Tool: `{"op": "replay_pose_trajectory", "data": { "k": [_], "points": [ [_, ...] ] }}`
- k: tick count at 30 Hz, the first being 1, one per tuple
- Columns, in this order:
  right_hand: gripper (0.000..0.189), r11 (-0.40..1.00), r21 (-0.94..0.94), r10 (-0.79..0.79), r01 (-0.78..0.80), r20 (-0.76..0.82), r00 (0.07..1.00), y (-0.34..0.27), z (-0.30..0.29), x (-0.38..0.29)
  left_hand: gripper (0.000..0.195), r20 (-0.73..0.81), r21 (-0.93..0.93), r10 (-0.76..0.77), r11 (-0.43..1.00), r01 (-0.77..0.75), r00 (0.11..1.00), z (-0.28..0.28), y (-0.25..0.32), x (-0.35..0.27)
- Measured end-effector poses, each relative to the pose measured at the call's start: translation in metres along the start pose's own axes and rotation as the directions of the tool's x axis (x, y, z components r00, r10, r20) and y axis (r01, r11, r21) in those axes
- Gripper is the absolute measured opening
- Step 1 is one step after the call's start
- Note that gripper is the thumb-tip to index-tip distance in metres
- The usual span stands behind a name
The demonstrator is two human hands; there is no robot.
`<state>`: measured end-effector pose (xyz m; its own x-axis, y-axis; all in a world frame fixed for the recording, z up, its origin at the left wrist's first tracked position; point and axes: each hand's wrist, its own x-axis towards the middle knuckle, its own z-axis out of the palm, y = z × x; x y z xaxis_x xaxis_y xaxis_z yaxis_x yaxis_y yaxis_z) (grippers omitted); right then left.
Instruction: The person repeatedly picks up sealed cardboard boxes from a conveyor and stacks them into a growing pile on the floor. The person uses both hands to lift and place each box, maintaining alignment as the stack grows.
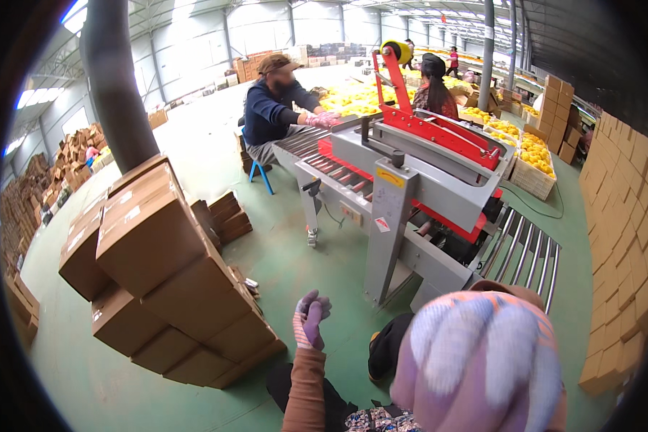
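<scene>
My left hand, in a purple and white striped knit glove, is raised over the green floor with its fingers curled and nothing visible in it. My right hand is very near the camera, in a glove with whitish coated fingers. Its fingers point upward and bend over; whether it holds anything is hidden. Ahead of me stands a grey and red carton sealing machine with a yellow tape roll on top. Its outfeed roller conveyor lies just beyond my right hand.
Stacked cardboard cartons stand at the left beside a grey pillar. Many cartons form a wall at the right. A seated co-worker in pink gloves reaches to the infeed rollers. Crates of yellow fruit stand behind the machine.
</scene>
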<state>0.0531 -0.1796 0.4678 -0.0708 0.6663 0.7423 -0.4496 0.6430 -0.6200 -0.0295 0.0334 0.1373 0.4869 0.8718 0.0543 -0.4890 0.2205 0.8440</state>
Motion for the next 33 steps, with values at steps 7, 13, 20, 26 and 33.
{"op": "replay_pose_trajectory", "data": {
  "k": [7,13,20,26,33],
  "points": [
    [0.028,0.402,-0.911,0.161,-0.086,-0.022,0.987,0.078,-0.128,-0.115,0.032,-0.078,0.133,-0.348,0.925,0.355,0.934,-0.059,-0.127,-0.036],
    [0.036,-0.380,-0.901,0.491,-0.209,-0.388,0.780,0.163,-0.185,-0.271,0.019,0.830,-0.543,-0.468,-0.555,0.630,0.303,-0.165,-0.247,-0.069],
    [0.031,-0.335,-0.894,0.374,-0.298,-0.416,0.828,0.171,-0.194,-0.287,0.018,0.120,-0.051,-0.903,0.409,0.911,0.413,-0.188,-0.271,-0.082],
    [0.031,-0.355,-0.886,0.342,-0.299,-0.421,0.840,0.171,-0.194,-0.292,0.020,0.060,0.019,-0.905,0.424,0.906,0.422,-0.197,-0.275,-0.079],
    [0.038,-0.194,-0.846,0.238,-0.497,-0.532,0.813,0.162,-0.198,-0.299,0.026,-0.030,0.015,-0.887,0.461,0.887,0.462,-0.177,-0.251,-0.084]
  ]
}}
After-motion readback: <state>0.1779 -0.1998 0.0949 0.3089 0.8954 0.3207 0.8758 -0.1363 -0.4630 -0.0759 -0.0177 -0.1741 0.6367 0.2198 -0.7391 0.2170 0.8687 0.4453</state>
